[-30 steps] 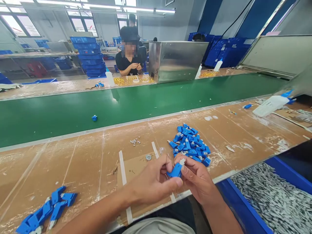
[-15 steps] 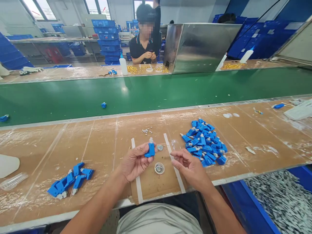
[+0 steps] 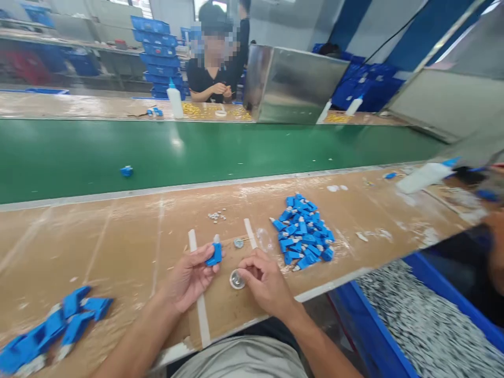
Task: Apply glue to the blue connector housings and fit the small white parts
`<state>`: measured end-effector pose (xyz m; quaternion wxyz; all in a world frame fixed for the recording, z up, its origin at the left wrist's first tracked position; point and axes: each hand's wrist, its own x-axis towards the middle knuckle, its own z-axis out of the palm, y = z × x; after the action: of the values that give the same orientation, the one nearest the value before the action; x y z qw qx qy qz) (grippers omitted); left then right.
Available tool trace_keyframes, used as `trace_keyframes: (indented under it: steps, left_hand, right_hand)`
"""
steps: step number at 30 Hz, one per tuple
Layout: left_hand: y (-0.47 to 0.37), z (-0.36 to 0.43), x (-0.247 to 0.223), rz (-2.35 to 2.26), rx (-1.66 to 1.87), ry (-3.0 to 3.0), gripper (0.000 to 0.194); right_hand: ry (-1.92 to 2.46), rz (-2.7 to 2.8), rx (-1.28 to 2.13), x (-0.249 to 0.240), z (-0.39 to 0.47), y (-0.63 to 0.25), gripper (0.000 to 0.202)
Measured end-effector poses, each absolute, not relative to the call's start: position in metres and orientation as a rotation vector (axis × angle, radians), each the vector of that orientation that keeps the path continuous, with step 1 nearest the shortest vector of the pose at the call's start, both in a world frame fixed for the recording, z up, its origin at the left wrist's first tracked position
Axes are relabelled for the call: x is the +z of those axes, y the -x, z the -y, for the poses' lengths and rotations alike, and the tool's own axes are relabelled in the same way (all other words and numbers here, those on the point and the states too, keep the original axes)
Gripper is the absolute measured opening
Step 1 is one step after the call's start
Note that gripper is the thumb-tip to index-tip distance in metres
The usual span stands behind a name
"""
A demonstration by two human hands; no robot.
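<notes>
My left hand point(image 3: 193, 278) pinches a small blue plastic part point(image 3: 214, 255) with a whitish tip pointing up. Over the near side of a small clear round dish point(image 3: 232, 281), my right hand point(image 3: 268, 286) has its thumb and fingertips pressed together; what they hold, if anything, is hidden. Just beyond the dish lies a small grey round piece point(image 3: 238, 243) with a thin stick by it. Farther back are several tiny whitish bits point(image 3: 217, 216). A heap of similar blue parts point(image 3: 305, 233) lies right of my right hand, and a smaller group of blue parts point(image 3: 76, 325) lies to the left.
A green conveyor belt point(image 3: 220, 149) runs behind the taped brown worktop point(image 3: 129, 252). At right lies a white bottle point(image 3: 425, 176). A blue crate point(image 3: 397, 336) of small grey pieces stands below the edge. A co-worker point(image 3: 210, 79) sits across; another person's arm point(image 3: 495, 247) shows at far right.
The view has swung to the right. My right hand has moved in to the dish, its fingers closing together. My left hand keeps hold of the blue part.
</notes>
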<state>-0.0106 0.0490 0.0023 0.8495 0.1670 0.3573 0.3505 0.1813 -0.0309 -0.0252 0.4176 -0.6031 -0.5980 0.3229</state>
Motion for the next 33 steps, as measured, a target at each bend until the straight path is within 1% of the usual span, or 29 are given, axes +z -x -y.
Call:
trace_keyframes:
  steps: [3,7,11,16,21,24,30,33]
  left_hand:
    - [0.013,-0.054,0.003,-0.82,0.757,-0.381,0.012]
    - [0.012,-0.058,0.003,-0.876,0.77,-0.393,0.017]
    - [0.01,-0.058,0.006,-0.895,0.802,-0.365,0.019]
    - [0.012,-0.058,0.006,-0.89,0.793,-0.293,0.024]
    - [0.013,-0.049,0.01,-0.775,0.804,-0.394,0.01]
    - [0.013,-0.041,0.014,-0.732,0.742,-0.436,0.008]
    - [0.007,-0.022,0.008,-0.669,0.666,-0.496,0.015]
    - [0.003,-0.016,0.002,-0.628,0.631,-0.471,0.016]
  right_hand:
    - [1.529,1.569,0.715,-0.02,0.031,-0.179,0.007]
    - [1.443,1.789,0.535,-0.017,0.035,-0.177,0.018]
    - [1.413,1.917,0.452,-0.014,0.037,-0.178,0.017]
    - [1.439,1.86,0.558,-0.014,0.037,-0.181,0.016]
    - [1.479,1.742,0.632,-0.016,0.042,-0.184,0.017]
    - [1.493,1.642,0.717,-0.018,0.043,-0.186,0.016]
    - [1.373,1.137,1.11,-0.021,0.039,-0.195,0.026]
    - [1.277,0.967,1.161,-0.018,0.035,-0.197,0.028]
